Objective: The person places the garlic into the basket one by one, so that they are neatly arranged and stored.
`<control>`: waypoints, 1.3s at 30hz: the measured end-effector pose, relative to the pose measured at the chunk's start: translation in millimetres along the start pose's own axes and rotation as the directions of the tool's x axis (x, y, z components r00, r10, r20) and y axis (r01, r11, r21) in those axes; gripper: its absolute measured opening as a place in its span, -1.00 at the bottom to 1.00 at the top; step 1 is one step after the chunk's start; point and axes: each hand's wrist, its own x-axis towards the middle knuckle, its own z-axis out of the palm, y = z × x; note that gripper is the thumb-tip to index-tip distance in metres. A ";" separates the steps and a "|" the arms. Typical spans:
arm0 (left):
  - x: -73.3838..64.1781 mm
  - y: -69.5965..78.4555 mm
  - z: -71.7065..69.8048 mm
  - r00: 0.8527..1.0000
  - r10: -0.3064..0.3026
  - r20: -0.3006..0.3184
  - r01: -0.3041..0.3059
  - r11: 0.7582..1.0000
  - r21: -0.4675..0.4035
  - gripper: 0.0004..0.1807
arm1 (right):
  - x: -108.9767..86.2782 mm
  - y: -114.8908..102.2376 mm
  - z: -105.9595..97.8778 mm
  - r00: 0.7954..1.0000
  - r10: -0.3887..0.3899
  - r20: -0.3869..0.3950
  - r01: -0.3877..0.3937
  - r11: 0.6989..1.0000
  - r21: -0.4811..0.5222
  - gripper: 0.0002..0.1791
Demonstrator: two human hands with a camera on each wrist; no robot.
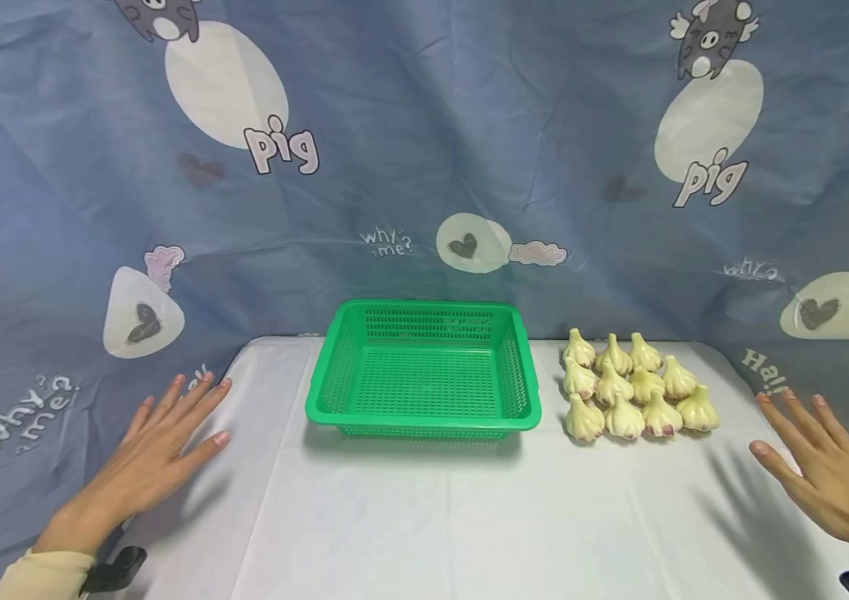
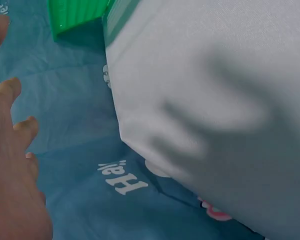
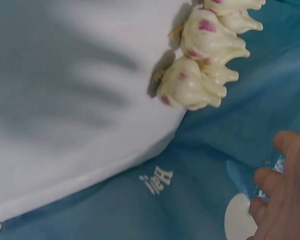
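A green plastic basket with slotted walls stands at the back middle of the white table, nothing inside it. To its right, several garlic bulbs sit close together in rows, stems pointing up or back. My left hand hovers over the table's left edge, fingers spread and straight, holding nothing. Over the right edge my right hand is likewise spread, beside the garlic but apart from it. In the right wrist view the nearest garlic bulb lies by the table edge, with the fingers off to the lower right.
The white-covered table has rounded back corners. Behind and around it hangs a blue cloth printed with pigs, hearts and lettering. A dark strap device sits on the left wrist. Hand shadows fall on the tabletop.
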 end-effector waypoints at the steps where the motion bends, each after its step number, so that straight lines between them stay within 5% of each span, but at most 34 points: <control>1: 0.2 0.2 0.2 1.000 0.000 0.003 0.000 1.000 -0.003 -0.19 | 1.7 -2.8 1.3 1.000 0.004 0.005 -0.003 1.000 -0.010 -0.11; 10: 14.5 12.9 11.4 0.997 -0.020 0.072 0.028 0.994 -0.106 -0.16 | 27.4 -33.8 11.0 0.996 -0.063 -0.070 0.063 0.998 0.003 -0.14; 22: 49.6 49.4 51.0 0.997 0.004 0.076 0.017 0.963 -0.270 0.00 | 68.6 -73.8 36.1 0.961 -0.192 -0.201 0.208 0.976 0.064 -0.22; 39: 64.7 75.6 74.3 0.991 -0.051 0.121 0.084 0.955 -0.284 0.16 | 96.7 -118.2 71.7 0.918 -0.250 -0.308 0.311 0.935 0.170 -0.24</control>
